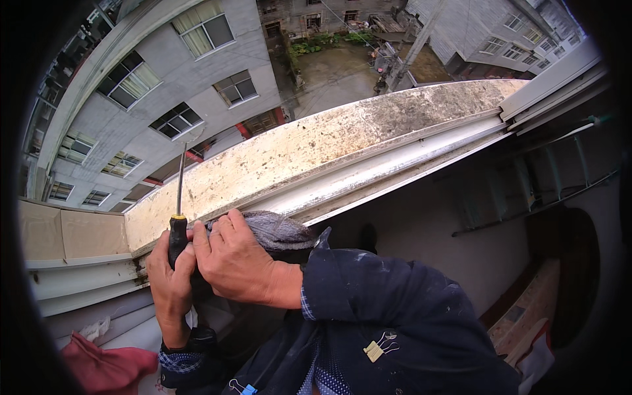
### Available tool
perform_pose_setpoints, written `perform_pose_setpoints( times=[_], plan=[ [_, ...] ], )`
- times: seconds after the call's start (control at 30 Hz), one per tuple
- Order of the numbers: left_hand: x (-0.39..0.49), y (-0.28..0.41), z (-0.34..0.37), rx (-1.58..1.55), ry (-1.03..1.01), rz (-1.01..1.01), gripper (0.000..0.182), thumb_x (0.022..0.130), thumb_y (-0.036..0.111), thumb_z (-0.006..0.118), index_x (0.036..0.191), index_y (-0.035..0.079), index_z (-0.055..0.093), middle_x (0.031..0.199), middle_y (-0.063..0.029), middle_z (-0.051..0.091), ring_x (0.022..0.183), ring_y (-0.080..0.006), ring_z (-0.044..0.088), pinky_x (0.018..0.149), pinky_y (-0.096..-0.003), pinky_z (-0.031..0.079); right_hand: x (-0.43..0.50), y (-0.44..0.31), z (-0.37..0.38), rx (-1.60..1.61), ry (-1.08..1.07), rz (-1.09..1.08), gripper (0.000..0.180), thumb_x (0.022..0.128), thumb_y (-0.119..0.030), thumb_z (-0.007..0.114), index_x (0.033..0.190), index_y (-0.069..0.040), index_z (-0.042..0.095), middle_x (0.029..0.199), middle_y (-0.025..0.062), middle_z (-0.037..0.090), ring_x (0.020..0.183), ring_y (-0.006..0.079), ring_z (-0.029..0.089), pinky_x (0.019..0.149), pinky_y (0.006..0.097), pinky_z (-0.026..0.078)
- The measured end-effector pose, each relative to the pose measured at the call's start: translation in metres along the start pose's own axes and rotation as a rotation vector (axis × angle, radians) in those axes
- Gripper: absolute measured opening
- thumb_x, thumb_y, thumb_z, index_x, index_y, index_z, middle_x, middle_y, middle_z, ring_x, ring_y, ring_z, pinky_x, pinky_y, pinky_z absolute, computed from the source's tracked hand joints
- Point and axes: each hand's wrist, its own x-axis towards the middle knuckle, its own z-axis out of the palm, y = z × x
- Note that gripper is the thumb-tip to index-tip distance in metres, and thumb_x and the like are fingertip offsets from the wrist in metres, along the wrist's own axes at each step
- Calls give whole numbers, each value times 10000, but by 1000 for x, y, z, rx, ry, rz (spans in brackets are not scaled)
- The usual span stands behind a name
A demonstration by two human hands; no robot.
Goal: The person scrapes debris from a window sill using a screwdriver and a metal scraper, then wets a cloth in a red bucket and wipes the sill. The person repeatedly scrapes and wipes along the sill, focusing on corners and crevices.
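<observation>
My left hand [170,286] grips the black handle of a screwdriver [178,237], its long metal shaft pointing up and away over the outer sill. Close beside it, my right hand [237,261] presses a grey cloth [279,230] against the metal window track [316,187]; the fingers are closed on the cloth. The two hands nearly touch at the left part of the frame. Beyond the track runs the stained outer window ledge [296,148].
Past the ledge is a drop to a yard, with a grey building [197,84] opposite. A ladder [528,182] is indoors at right. Red cloth [106,363] lies at lower left. Binder clips [377,349] are attached to the dark jacket.
</observation>
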Motion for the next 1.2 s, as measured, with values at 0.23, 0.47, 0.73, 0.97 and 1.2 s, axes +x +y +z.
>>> perform_pose_setpoints(
  times=[0.23, 0.47, 0.73, 0.97, 1.2],
  plan=[
    [-10, -13, -10, 108, 62, 7, 258, 939, 167, 675, 1102, -32, 694, 843, -108, 707, 749, -175, 625, 737, -337, 520, 2, -7, 1, 247, -198, 39, 542, 779, -184, 656, 1192, 168, 645, 983, 250, 690, 900, 346, 636, 932, 448, 474],
    [-14, -12, 10, 344, 152, 212, 264, 875, 198, 740, 1029, 5, 646, 877, -205, 664, 808, -423, 654, 702, -473, 513, -3, 8, -19, 218, -46, -42, 722, 831, -114, 659, 1536, -32, 525, 1099, 174, 691, 932, 303, 672, 831, 408, 514],
    [-22, -20, 20, 316, 233, 363, 378, 903, 271, 740, 1114, -32, 659, 1008, -226, 690, 959, -438, 655, 867, -490, 522, 14, 15, -16, 359, -267, -52, 675, 745, -54, 678, 1413, -33, 580, 870, 121, 633, 885, 330, 643, 796, 446, 489],
    [-27, -23, 18, 209, 236, 327, 333, 1038, 285, 619, 1131, -31, 668, 1089, -234, 703, 1022, -435, 660, 919, -470, 519, 21, 28, -34, 300, -197, -18, 566, 801, -56, 725, 1349, -47, 580, 856, 129, 641, 837, 337, 650, 763, 450, 504],
    [-26, -8, 33, 368, 259, 336, 349, 970, 288, 686, 1158, -7, 674, 1115, -208, 707, 1085, -411, 672, 974, -454, 508, 7, 64, -78, 246, 106, 44, 587, 713, -78, 834, 1265, -48, 635, 908, 113, 691, 760, 305, 670, 700, 407, 512]
  ],
)
